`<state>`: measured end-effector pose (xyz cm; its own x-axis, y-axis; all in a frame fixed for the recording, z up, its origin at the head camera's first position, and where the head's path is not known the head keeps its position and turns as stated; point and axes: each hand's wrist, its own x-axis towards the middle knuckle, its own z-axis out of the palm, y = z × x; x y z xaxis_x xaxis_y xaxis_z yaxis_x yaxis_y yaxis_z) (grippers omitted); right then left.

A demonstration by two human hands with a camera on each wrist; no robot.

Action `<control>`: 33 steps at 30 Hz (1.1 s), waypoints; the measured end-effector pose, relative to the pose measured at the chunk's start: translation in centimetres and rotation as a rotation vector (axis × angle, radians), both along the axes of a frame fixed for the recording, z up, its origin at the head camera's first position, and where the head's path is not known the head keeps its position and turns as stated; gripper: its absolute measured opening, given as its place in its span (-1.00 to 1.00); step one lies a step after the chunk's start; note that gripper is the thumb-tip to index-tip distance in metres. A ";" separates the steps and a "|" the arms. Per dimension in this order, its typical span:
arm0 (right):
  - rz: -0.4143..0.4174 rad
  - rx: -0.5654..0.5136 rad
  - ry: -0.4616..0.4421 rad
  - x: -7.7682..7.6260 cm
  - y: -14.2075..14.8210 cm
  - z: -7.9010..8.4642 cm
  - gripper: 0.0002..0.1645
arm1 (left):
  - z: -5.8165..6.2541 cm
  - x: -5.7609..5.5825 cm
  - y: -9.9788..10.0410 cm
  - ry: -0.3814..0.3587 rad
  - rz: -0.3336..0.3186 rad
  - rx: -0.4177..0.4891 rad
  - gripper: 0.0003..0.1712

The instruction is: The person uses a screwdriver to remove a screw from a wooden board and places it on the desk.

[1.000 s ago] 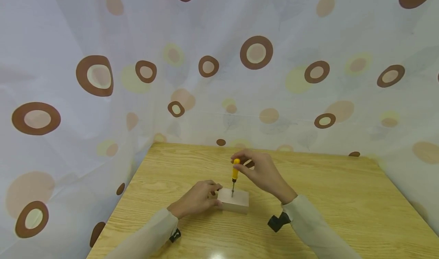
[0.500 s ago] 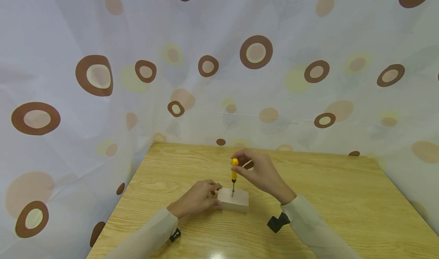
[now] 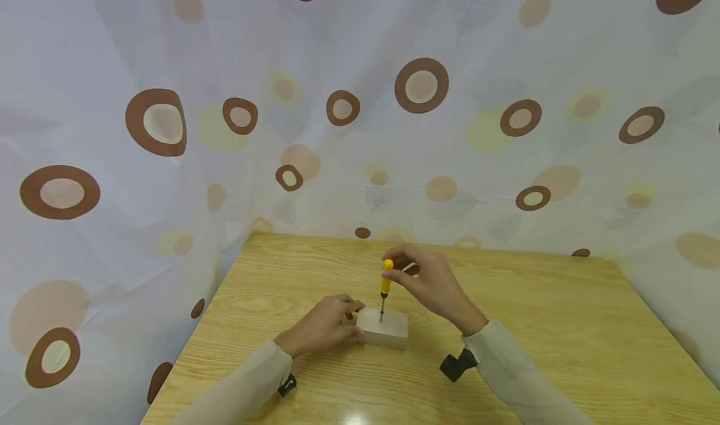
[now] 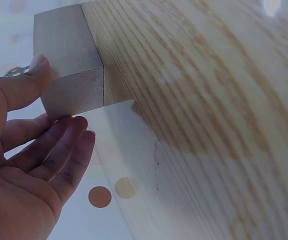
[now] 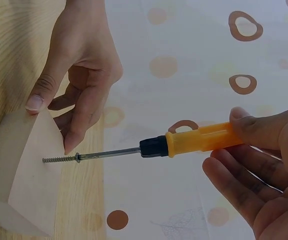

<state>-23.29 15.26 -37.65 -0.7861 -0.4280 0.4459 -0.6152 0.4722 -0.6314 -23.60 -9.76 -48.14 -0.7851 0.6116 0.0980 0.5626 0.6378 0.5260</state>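
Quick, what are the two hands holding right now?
Left hand: closed on one end of the pale block, thumb and fingers gripping it.
Right hand: closed, holding the yellow screwdriver.

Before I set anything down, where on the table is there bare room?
Bare tabletop lies right of the right hand, out to the patterned sheet, and beyond the left hand, up to that sheet. The middle is crowded: the left hand holds the block while the right hand holds the screwdriver on the screw.
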 end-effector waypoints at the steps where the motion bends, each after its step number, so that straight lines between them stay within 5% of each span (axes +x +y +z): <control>1: 0.002 -0.003 -0.004 0.0 0.0 0.0 -0.69 | 0.0 0.0 0.0 -0.003 0.002 0.000 -0.34; 33: 0.041 -0.008 0.065 -0.3 1.3 0.3 -0.66 | -0.3 -0.2 0.0 0.018 -0.012 0.001 -0.35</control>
<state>-23.55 16.56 -37.36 -0.7372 -0.4557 0.4989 -0.6738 0.4406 -0.5932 -23.81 -9.75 -48.40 -0.7756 0.6211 0.1124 0.5797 0.6304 0.5163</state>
